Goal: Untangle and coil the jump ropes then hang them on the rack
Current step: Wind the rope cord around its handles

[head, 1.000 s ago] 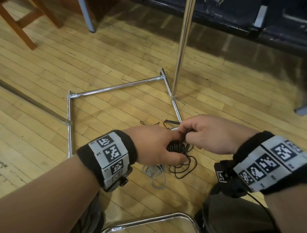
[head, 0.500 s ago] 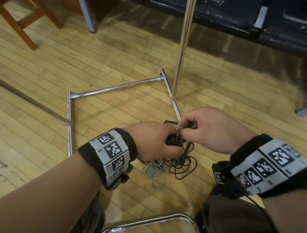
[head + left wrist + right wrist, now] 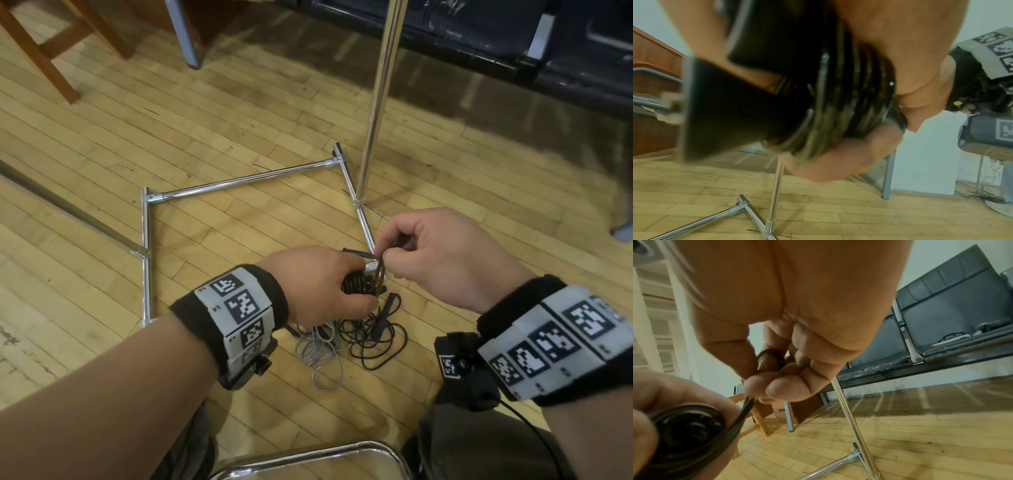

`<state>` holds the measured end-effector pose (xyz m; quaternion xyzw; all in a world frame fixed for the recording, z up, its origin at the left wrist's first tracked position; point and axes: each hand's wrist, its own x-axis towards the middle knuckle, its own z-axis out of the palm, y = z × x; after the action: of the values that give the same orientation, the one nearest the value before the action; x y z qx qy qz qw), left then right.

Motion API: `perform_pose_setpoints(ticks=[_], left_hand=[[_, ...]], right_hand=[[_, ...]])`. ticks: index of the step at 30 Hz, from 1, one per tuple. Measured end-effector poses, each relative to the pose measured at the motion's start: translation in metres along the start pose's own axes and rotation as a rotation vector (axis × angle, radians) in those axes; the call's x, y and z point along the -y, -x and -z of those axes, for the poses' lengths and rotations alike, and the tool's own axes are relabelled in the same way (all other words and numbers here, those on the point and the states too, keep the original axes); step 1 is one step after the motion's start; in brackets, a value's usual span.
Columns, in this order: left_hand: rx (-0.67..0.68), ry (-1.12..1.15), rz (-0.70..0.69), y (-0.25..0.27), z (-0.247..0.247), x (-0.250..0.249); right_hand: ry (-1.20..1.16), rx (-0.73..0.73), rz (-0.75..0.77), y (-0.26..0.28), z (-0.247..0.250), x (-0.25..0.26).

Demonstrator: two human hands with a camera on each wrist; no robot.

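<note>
My left hand (image 3: 329, 284) grips a tight coil of black jump rope (image 3: 359, 285), wound round its handles (image 3: 748, 97). My right hand (image 3: 411, 253) pinches a loop of the same black rope (image 3: 770, 360) just above and right of the coil. From the coil the loose black rope (image 3: 373, 335) hangs down to a tangle on the floor. A grey rope (image 3: 320, 356) lies heaped on the floor beside it. The chrome rack's upright pole (image 3: 376, 102) rises just behind my hands, from its base bars (image 3: 239, 181).
A wooden chair leg (image 3: 41, 58) and a grey metal leg (image 3: 181, 34) stand at the far left. A dark bench (image 3: 513, 44) runs along the back right. A chrome chair frame (image 3: 308, 455) curves at the bottom edge, between my knees.
Both hands have risen a little with the coil. The right hand has lifted its loop of rope up and away from the coil.
</note>
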<state>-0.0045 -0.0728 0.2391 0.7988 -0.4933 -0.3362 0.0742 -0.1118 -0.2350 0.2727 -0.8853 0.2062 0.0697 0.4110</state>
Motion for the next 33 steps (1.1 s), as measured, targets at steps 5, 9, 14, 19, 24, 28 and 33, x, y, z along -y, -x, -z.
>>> perform_pose_setpoints(ticks=[5, 9, 14, 19, 24, 28, 33], left_hand=[[-0.016, 0.022, 0.003, -0.001, 0.002, 0.002], [-0.012, 0.019, 0.001, -0.001, 0.0, 0.001], [-0.024, 0.017, 0.05, -0.004, -0.002, 0.001], [-0.026, 0.057, 0.062, -0.005, -0.001, 0.003], [-0.078, 0.13, 0.02, -0.003, 0.001, 0.001], [-0.132, 0.287, -0.014, -0.002, 0.003, -0.002], [-0.171, 0.802, 0.028, -0.001, 0.008, -0.003]], right_hand=[[-0.046, -0.048, 0.001, 0.002, 0.003, 0.003], [-0.081, -0.053, 0.014, 0.002, 0.002, 0.008], [-0.105, -0.058, 0.026, 0.004, 0.002, 0.01], [-0.119, -0.059, 0.071, 0.007, 0.002, 0.014], [-0.136, -0.104, 0.087, 0.006, 0.009, 0.011], [0.09, -0.118, -0.025, -0.001, 0.012, -0.009], [0.24, 0.061, -0.009, -0.001, 0.002, -0.01]])
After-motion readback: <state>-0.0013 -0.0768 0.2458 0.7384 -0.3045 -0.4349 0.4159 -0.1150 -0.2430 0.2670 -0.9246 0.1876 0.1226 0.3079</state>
